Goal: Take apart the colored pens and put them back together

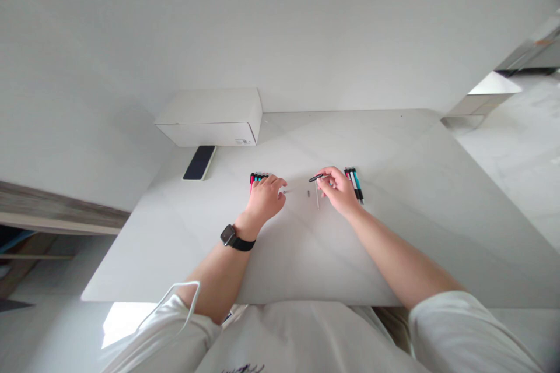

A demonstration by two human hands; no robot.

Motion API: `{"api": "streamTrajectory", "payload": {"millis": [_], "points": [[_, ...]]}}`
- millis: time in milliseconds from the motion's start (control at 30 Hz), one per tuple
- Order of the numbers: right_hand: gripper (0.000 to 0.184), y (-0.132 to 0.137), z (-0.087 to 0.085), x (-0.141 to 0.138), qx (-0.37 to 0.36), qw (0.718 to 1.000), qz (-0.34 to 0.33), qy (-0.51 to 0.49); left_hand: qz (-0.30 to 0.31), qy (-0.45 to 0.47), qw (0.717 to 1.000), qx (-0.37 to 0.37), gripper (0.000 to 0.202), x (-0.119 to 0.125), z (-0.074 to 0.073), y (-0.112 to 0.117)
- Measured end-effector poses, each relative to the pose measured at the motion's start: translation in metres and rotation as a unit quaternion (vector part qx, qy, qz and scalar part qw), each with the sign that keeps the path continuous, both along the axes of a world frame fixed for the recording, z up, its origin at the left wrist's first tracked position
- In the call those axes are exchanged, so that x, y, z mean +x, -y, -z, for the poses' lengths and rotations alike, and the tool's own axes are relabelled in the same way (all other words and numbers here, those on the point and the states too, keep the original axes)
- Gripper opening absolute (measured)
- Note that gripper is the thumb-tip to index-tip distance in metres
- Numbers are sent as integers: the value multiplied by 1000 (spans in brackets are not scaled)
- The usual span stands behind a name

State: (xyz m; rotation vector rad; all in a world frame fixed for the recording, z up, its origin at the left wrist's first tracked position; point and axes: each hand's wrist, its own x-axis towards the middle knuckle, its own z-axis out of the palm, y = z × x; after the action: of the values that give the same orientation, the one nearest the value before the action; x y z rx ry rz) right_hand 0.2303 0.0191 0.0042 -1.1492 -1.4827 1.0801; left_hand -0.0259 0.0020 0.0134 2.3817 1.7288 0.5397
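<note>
No legible writing appears; the label [244, 141] on the white box [210, 119] at upper center is too small to read. The left hand [263, 199], with a black smartwatch [228, 235] on its wrist, is curled and grips a slim clear tube [294, 189], just beside a row of colored pens [258, 178]. The right hand [336, 190] pinches a black pen part [315, 178] above a clear barrel [317, 195]. More pens [354, 184] lie just right of that hand on the white desk [376, 140], center frame.

White wall [280, 23] meets 1 white table [385, 134] at its far edge; pale floor [516, 151] right; 1 wood-edged shelf [52, 210] left; light even.
</note>
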Motion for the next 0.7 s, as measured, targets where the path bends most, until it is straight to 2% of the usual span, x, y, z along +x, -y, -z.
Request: {"api": "streamTrajectory", "payload": {"millis": [200, 400, 533, 633, 700], "points": [[39, -1, -14, 5, 14, 1000, 8, 0, -20, 21, 999, 24, 34, 0, -4, -1], [37, -3, -46, 9, 62, 997, 9, 54, -42, 61, 996, 48, 32, 4, -12, 1], [28, -11, -62, 1, 92, 987, -25, 131, -70, 137, 985, 78, 30, 3, -18, 0], [19, -21, -63, -12, 89, 972, -68, 205, -86, 217, 968, 90, 29, 0, -19, -2], [17, -28, -58, -23, 56, 957, -105, 263, -99, 284, 949, 92, 29, -2, -16, -6]]}}
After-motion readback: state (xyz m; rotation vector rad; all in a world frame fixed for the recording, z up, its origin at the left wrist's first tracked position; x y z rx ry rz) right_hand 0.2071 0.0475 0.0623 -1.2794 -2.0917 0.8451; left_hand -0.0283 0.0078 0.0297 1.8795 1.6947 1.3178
